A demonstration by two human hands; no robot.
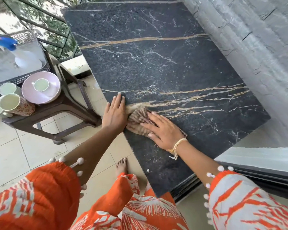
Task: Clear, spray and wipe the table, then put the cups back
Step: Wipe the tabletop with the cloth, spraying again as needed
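Orange sleeves [40, 196] fill the near edge of the view; both forearms reach out from them to the table [156, 55], a dark marble top with gold veins.

**Hand state.** Right hand [163, 131] lies flat, fingers straight, pressing the cloth [138, 117] onto the marble. Left hand [115, 112] also lies flat with straight fingers, resting on the top at the table's near-left edge and touching the cloth's left side. Neither hand curls round anything.

**Cloth position and orientation.** It sits bunched between the two hands, close to the near-left edge. Its long axis appears to run from under the right wrist toward the left fingertips, roughly along that edge. The folds are blurred, so its exact outline cannot be told.

**Procedure, wiping step.**
1. Keep the palm flat and pressure even.
2. Work in overlapping passes from the far side toward the near edge.
3. Spread the cloth out; bunched, it covers little surface.
4. Pick up the white speck [147, 170] near the near corner.

**Remaining.** Cups [9, 102] and saucer [40, 88] wait on the side stool [63, 105], beside the spray bottle [5, 42]. Return them only when the surface is dry.
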